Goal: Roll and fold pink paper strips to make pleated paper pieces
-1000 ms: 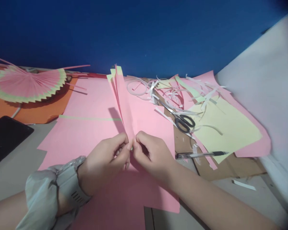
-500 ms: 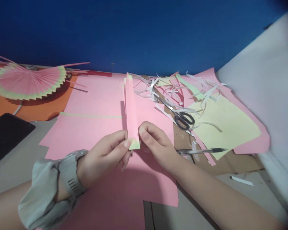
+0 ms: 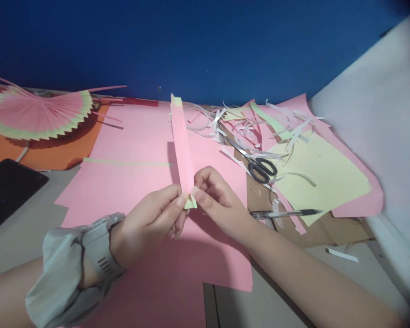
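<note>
A narrow folded strip of pink paper (image 3: 181, 146) with pale green ends stands up between my hands, over pink sheets (image 3: 136, 182). Its near end is pinched between the thumb and fingers of my left hand (image 3: 157, 212), whose wrist wears a watch and a grey scrunchie. My right hand (image 3: 217, 198) is closed at the strip's right edge, thumb tip against the paper just above the green end. The folds behind the front face are mostly hidden.
A pleated pink-and-green paper fan (image 3: 43, 114) lies at left on orange paper (image 3: 71, 155), above a black tablet-like slab (image 3: 15, 191). On the right are black-handled scissors (image 3: 261, 169), a pen (image 3: 287, 213), a pale yellow sheet (image 3: 328, 168) and several paper scraps (image 3: 295, 132).
The strip's far end has tipped to the left. My right thumb and fingers have moved left onto the strip's edge, while my left hand keeps its pinch.
</note>
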A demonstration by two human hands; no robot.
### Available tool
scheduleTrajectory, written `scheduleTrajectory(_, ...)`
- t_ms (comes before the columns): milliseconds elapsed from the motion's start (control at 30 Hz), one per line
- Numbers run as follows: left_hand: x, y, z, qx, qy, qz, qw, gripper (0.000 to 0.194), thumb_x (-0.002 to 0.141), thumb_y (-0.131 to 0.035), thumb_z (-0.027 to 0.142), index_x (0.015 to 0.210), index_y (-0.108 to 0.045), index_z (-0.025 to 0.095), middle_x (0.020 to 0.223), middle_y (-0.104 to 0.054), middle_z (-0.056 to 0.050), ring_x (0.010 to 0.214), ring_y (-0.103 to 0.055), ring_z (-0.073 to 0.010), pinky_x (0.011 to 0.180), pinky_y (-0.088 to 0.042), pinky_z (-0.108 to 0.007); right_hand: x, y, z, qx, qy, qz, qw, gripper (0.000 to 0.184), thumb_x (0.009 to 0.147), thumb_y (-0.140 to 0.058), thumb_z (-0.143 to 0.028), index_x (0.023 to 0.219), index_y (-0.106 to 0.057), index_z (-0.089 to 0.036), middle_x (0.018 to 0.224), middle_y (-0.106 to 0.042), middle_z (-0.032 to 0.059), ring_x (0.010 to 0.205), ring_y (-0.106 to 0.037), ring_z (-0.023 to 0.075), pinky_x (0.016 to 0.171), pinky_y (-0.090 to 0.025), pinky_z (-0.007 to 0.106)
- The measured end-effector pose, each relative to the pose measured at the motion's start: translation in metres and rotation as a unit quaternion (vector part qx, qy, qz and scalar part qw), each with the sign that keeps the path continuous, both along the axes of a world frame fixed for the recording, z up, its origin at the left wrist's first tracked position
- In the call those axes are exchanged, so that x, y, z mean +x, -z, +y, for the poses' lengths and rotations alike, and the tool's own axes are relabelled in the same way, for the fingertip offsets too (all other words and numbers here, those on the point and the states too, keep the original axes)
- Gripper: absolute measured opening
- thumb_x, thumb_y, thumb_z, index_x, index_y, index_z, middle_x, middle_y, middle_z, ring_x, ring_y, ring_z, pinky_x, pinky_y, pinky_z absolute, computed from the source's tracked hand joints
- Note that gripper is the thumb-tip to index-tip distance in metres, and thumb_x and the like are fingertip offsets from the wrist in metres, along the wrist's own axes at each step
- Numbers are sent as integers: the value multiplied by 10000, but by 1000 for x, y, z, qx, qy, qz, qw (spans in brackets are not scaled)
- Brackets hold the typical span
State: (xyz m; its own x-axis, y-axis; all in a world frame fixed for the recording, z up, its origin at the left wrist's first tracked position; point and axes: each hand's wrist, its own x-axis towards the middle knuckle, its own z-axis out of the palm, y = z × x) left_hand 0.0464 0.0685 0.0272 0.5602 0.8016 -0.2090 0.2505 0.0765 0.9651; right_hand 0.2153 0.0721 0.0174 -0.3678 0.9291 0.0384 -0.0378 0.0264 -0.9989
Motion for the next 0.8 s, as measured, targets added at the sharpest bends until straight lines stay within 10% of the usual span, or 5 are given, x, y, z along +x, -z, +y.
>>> scheduleTrajectory(567,0,4,6,-12,47,-18,999,349,953,-283,311,654,-424,197,544,-481,55,524,-468,-87,567,-381,-238,-4,-6,0,-48,-49,-5,998,205,866,-544,-327,1032,-472,-230,815,-567,-13,779,-589,132,691,-484,267)
scheduleTrajectory(800,-1,0,4,-12,59,-50,997,365,960,-272,305,667,-454,186,594,-497,39,592,-476,-101,638,-378,-266,-1,-4,0,-32,-10,-70,997,265,824,-579,-402,766,-403,-212,695,-394,-52,629,-450,95,604,-401,244)
